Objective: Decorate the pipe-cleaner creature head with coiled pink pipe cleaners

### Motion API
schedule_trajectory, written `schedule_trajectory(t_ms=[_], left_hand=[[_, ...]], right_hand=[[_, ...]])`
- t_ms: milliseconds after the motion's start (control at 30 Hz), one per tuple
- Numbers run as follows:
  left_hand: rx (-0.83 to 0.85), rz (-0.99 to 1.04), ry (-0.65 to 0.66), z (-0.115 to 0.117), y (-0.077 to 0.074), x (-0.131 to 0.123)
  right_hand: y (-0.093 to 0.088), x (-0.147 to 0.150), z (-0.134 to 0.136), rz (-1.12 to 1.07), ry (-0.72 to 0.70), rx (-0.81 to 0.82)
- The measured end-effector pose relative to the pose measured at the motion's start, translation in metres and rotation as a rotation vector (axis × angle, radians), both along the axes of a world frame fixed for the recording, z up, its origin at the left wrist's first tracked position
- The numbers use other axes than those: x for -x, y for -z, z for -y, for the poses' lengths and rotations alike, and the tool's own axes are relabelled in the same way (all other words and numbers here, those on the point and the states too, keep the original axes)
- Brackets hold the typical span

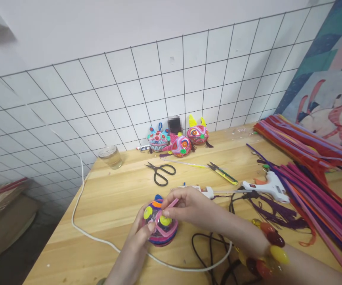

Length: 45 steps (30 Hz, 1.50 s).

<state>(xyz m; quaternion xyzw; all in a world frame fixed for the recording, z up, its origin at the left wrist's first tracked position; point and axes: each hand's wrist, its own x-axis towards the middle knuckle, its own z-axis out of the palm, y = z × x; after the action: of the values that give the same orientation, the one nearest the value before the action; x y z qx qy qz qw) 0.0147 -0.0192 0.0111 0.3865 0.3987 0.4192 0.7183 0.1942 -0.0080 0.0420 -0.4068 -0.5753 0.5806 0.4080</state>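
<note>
A round craft ball wrapped in blue, purple and pink strips, with two yellow discs and an orange piece, is held low over the wooden table. My left hand grips its left side, the thumb pressing on the front. My right hand pinches a pink fuzzy strip at the ball's upper right; the strip curves around the right yellow disc. Behind my right hand lies a white glue gun, partly hidden.
Black scissors, yellow-green snips and a second glue gun lie beyond my hands. Finished craft balls stand by the tiled wall. A glass is back left, colored strips right. A white cord loops across the front.
</note>
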Motion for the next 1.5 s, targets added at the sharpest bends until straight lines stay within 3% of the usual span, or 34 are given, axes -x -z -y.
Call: schedule_trajectory(t_ms=[200, 367, 633, 933, 1233, 1500], left_hand=[[-0.052, -0.045, 0.065, 0.000, -0.005, 0.003], [-0.059, -0.031, 0.021, 0.001, 0.000, 0.001], [-0.076, -0.058, 0.055, 0.001, 0.005, 0.003], [-0.106, -0.080, 0.174, 0.001, -0.003, 0.008], [-0.088, -0.064, 0.160, 0.001, 0.000, 0.005], [-0.069, -0.064, 0.140, 0.000, 0.004, 0.005]], right_hand=[[-0.002, 0.001, 0.003, 0.133, 0.043, -0.150], [-0.007, 0.000, 0.005, 0.310, 0.073, -0.250], [-0.008, 0.000, 0.006, 0.345, 0.073, -0.183], [-0.008, 0.001, 0.009, 0.376, 0.075, -0.137], [-0.014, 0.003, 0.012, 0.474, 0.081, -0.148], [-0.009, 0.005, 0.012, 0.459, 0.069, -0.143]])
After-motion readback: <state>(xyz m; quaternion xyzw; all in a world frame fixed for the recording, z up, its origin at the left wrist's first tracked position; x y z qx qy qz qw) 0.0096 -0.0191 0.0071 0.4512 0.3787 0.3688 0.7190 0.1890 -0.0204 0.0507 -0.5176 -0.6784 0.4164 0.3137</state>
